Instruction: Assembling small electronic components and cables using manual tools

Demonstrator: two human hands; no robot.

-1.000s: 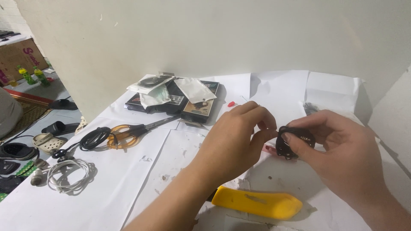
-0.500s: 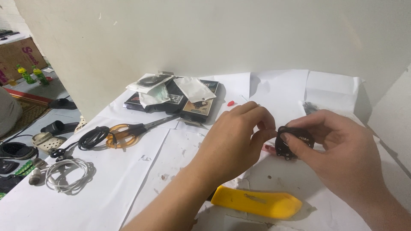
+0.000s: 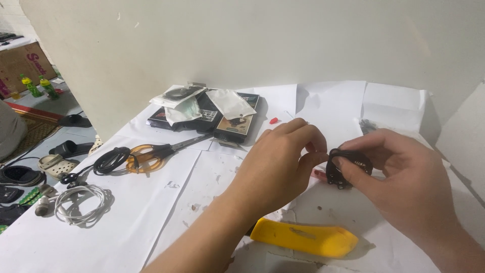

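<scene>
meanwhile both hands stay put beyond the yellow tool (image 3: 304,237): right hand (image 3: 404,187) pinching the small black coil (image 3: 347,167), left hand (image 3: 280,167) closed against it

A small black coil (image 3: 347,168) of thin cable is sitting between the two hands, lifted just above the white paper. It is looking like a tight round bundle, dark and glossy, with loops showing at its left edge and underside. The right hand (image 3: 404,184) is pinching it from the right, thumb lying across its front and fingers curling over its top. The left hand (image 3: 280,164) is touching its left edge with bunched fingertips. Much of the coil is being hidden behind the right thumb, so its ends cannot be told.
</scene>
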